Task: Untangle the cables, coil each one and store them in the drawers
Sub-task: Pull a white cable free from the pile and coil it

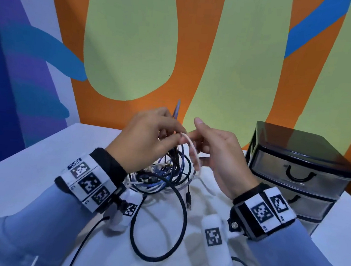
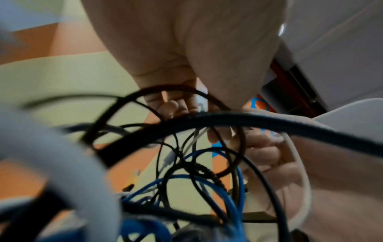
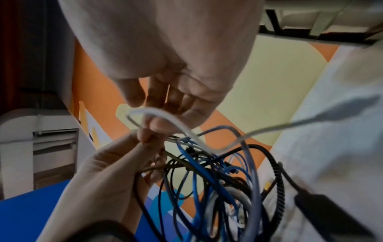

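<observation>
Cables (image 1: 166,175) were seen from the head view as one tangled bundle of black, blue, grey and white strands, lifted above the white table (image 1: 27,172); single cables could not be counted. One black drawer unit (image 1: 295,172) with three drawers stood at the right. The left hand (image 1: 148,138) was curled around the bundle's top, and a white cable (image 1: 194,154) was pinched in the right hand (image 1: 221,156).

From the left wrist, the strands (image 2: 186,172) hung below curled fingers (image 2: 172,104).

From the right wrist, the white loop (image 3: 165,117) was held at the fingertips (image 3: 157,126).

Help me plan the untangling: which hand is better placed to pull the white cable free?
Probably the right hand: the white cable loops in front of its fingers, while the left hand grips the raised tangle of black and blue cables.
</observation>
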The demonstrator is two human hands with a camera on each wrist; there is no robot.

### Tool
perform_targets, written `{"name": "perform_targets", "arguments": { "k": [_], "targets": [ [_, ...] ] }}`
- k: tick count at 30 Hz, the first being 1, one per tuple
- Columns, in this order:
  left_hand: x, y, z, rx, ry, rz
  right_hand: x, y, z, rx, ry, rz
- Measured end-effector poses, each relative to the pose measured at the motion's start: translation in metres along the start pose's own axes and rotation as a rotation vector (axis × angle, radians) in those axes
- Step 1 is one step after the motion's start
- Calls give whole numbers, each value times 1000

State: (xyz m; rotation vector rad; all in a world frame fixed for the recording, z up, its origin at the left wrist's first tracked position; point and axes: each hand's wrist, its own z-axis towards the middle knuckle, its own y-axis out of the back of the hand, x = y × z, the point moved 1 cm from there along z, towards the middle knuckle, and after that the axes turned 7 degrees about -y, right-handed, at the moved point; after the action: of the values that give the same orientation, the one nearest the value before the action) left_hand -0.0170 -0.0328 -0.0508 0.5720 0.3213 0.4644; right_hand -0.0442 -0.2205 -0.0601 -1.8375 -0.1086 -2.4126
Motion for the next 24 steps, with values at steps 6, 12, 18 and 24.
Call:
{"name": "perform_targets", "arguments": {
  "k": [6, 12, 18, 24],
  "targets": [
    [15, 13, 3, -101, 332, -530, -29, 16, 20, -276, 103, -330],
    [23, 15, 1, -241, 462, -878, -37, 12, 21, -59, 51, -304],
    [20, 11, -1, -179, 509, -985, -37, 8, 17, 22, 139, -312],
    [21, 9, -2, -183, 531, -952, -37, 6, 16, -49, 179, -273]
  ]
}}
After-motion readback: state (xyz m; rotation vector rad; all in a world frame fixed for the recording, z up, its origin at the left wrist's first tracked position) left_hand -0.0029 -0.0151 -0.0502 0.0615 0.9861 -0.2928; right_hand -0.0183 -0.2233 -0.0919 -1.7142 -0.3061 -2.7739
